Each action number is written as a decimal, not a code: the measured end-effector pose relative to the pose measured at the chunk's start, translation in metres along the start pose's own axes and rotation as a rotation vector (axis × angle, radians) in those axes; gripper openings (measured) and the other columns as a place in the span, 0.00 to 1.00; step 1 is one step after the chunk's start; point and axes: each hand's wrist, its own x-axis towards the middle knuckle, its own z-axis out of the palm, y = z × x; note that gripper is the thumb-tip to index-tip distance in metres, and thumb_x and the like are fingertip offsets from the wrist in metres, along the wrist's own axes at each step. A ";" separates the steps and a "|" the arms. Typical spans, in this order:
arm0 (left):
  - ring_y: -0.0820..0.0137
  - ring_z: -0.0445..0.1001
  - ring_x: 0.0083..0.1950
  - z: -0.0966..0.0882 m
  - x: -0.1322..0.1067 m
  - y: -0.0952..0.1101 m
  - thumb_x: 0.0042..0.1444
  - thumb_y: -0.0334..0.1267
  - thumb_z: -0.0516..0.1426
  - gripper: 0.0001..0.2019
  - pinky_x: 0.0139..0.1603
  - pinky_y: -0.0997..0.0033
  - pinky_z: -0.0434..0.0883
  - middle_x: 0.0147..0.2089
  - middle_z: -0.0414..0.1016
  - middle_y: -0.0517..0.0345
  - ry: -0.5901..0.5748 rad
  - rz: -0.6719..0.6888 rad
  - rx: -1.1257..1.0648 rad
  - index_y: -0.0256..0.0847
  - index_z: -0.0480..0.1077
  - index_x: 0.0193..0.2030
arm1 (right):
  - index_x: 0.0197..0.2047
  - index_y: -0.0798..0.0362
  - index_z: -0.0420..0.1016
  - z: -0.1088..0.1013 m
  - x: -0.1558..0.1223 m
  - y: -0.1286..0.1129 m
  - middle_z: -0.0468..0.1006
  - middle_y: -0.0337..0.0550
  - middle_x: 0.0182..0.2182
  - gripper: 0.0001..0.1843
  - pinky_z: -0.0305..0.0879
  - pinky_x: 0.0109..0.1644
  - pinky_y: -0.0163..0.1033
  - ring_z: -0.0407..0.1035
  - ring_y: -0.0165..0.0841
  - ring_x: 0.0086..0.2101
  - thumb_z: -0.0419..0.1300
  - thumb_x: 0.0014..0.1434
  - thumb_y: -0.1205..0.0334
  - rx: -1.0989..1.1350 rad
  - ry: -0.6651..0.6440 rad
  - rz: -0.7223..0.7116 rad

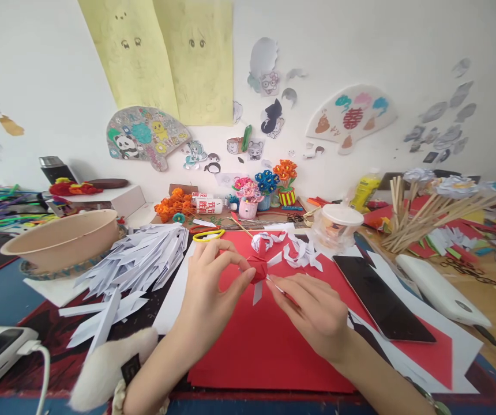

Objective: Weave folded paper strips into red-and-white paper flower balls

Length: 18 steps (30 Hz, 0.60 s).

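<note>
My left hand [213,288] pinches a small red folded paper piece [257,268] with a white strip hanging below it, just above a large red paper sheet [252,346]. My right hand [312,308] is closed in a pinch on a thin white paper strip [276,284] that meets the red piece from the right. A curled white and red paper flower [262,240] lies just beyond the hands, with loose white curls [302,253] beside it.
A heap of white paper strips [139,259] lies left, beside a beige bowl [64,236]. Yellow scissors [208,234], a clear plastic container [338,222], a black phone [380,297], a white power bank [440,288] and wooden sticks [425,222] surround the sheet. Paper flower pots [265,190] stand at the wall.
</note>
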 end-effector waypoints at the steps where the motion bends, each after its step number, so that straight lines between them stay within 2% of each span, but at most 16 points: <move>1: 0.63 0.67 0.46 -0.002 0.000 0.000 0.61 0.35 0.58 0.03 0.48 0.60 0.64 0.42 0.72 0.57 0.019 0.024 -0.014 0.44 0.71 0.36 | 0.36 0.55 0.75 0.000 0.000 0.000 0.78 0.40 0.22 0.08 0.70 0.28 0.35 0.73 0.30 0.22 0.58 0.62 0.76 -0.003 0.009 0.020; 4: 0.64 0.68 0.48 -0.007 -0.002 -0.002 0.62 0.34 0.58 0.02 0.49 0.61 0.64 0.43 0.72 0.57 0.091 0.092 -0.020 0.45 0.71 0.40 | 0.34 0.54 0.74 -0.001 0.002 0.000 0.79 0.40 0.22 0.08 0.69 0.28 0.33 0.73 0.29 0.22 0.59 0.62 0.74 -0.004 0.046 0.090; 7: 0.64 0.67 0.47 -0.009 -0.002 -0.004 0.60 0.34 0.60 0.03 0.48 0.61 0.63 0.43 0.72 0.58 0.064 0.138 0.052 0.46 0.72 0.40 | 0.34 0.55 0.74 -0.003 0.004 -0.001 0.80 0.41 0.23 0.06 0.68 0.27 0.32 0.73 0.29 0.22 0.61 0.61 0.73 0.022 0.045 0.138; 11: 0.63 0.68 0.45 -0.007 -0.001 -0.004 0.58 0.35 0.62 0.02 0.46 0.62 0.63 0.41 0.73 0.59 0.015 0.158 0.094 0.46 0.73 0.37 | 0.34 0.54 0.74 -0.004 0.005 -0.001 0.80 0.39 0.23 0.05 0.67 0.25 0.30 0.72 0.27 0.21 0.61 0.62 0.72 0.054 0.040 0.188; 18: 0.63 0.67 0.41 -0.004 -0.006 -0.002 0.59 0.35 0.61 0.06 0.43 0.60 0.61 0.39 0.76 0.58 0.107 0.222 0.231 0.46 0.72 0.31 | 0.34 0.52 0.74 -0.001 0.005 0.000 0.78 0.35 0.22 0.05 0.68 0.24 0.30 0.72 0.27 0.20 0.60 0.62 0.68 0.176 -0.054 0.368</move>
